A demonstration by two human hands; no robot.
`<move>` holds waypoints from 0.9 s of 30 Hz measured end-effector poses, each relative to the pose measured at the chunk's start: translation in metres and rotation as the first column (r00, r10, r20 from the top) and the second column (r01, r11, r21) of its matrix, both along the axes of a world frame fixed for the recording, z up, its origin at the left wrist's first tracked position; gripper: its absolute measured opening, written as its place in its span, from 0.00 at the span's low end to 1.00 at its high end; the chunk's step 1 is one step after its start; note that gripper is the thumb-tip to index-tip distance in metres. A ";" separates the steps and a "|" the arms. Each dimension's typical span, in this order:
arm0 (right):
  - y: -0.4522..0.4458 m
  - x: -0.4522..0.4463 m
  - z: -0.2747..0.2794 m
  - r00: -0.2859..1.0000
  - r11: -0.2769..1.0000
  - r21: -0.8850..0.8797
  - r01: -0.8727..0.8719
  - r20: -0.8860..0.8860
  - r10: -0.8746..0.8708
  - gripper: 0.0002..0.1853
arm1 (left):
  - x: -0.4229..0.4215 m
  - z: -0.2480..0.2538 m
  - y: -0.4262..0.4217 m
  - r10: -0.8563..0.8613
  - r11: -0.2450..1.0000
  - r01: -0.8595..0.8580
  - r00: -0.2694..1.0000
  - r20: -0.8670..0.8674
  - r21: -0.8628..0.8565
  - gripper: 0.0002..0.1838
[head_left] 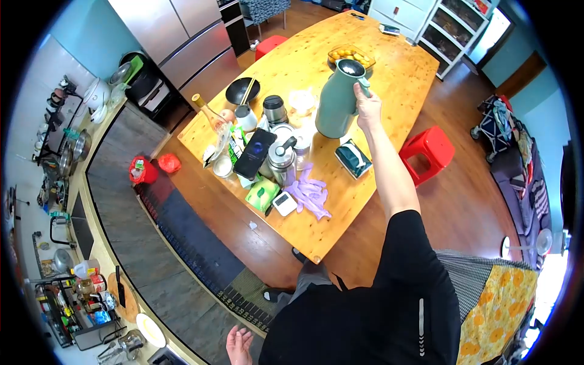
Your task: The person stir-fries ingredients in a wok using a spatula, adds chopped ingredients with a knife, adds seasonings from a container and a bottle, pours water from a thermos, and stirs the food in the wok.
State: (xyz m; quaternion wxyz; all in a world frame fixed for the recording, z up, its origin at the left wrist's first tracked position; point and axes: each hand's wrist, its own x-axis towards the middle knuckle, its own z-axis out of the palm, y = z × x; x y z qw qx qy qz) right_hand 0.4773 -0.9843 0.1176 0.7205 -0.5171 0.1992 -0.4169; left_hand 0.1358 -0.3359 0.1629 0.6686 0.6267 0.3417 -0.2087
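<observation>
My right hand (368, 108) is wrapped round the handle of a grey-green vacuum jug (336, 106) over the wooden table. The jug's round top faces up toward me; whether its base touches the tabletop I cannot tell. My left hand (239, 345) hangs low beside my body, fingers loosely curled and apart, with nothing in it. Near the jug lie a dark green tissue pack (353, 159) and a purple rubber glove (309, 191). Left of it stand a steel kettle (281, 159), a steel thermos (274, 109) and a black phone (255, 153).
The wooden table (395, 79) also bears a bowl of yellow fruit (359, 56), a black bowl (243, 91), a bottle (207, 109) and a white timer (284, 203). A red stool (429, 155) stands at its right side. A kitchen counter (100, 137) runs along the left.
</observation>
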 end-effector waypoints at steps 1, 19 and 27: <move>0.002 0.007 -0.008 1.000 1.000 0.027 -0.011 0.001 0.011 0.14 | 0.000 0.001 -0.001 0.019 1.000 -0.020 1.000 0.013 0.008 0.27; -0.057 -0.024 -0.118 0.876 0.810 -0.524 -0.265 -0.482 -0.026 0.23 | -0.069 -0.055 0.047 0.350 0.936 -0.351 0.936 0.024 0.018 0.23; 0.296 -0.001 0.086 0.987 0.636 -0.757 -0.149 -0.075 0.141 0.12 | -0.152 -0.084 0.119 0.710 0.704 -0.705 0.701 0.064 -0.086 0.20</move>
